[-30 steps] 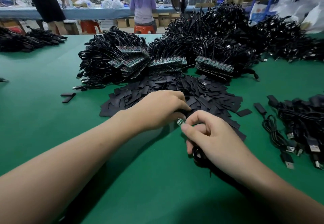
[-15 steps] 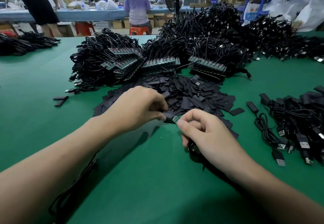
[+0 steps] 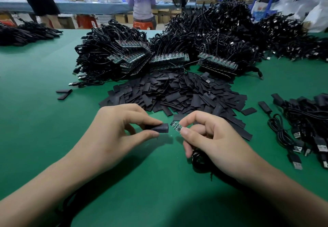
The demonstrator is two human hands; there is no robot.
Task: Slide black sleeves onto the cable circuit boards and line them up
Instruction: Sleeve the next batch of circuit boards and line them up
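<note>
My left hand (image 3: 117,129) pinches a black sleeve (image 3: 159,128) between thumb and forefinger, its open end facing right. My right hand (image 3: 211,138) pinches a small green circuit board (image 3: 176,126) whose free end points at the sleeve, a narrow gap apart. The board's coiled black cable (image 3: 198,159) hangs under my right palm. Behind my hands lies a heap of loose black sleeves (image 3: 177,95). Further back, bundles of cables with rows of bare boards (image 3: 168,59) are stacked.
Finished sleeved cables with USB plugs (image 3: 305,127) lie at the right. Two stray sleeves (image 3: 63,93) sit at the left. More cable piles (image 3: 23,33) rest at the far left and back right. People stand at a bench (image 3: 71,6) beyond the green table (image 3: 159,191).
My left hand drew a sleeve out of the heap and moved left, away from the pile. The sleeve's mouth now faces the board's tip in my right hand.
</note>
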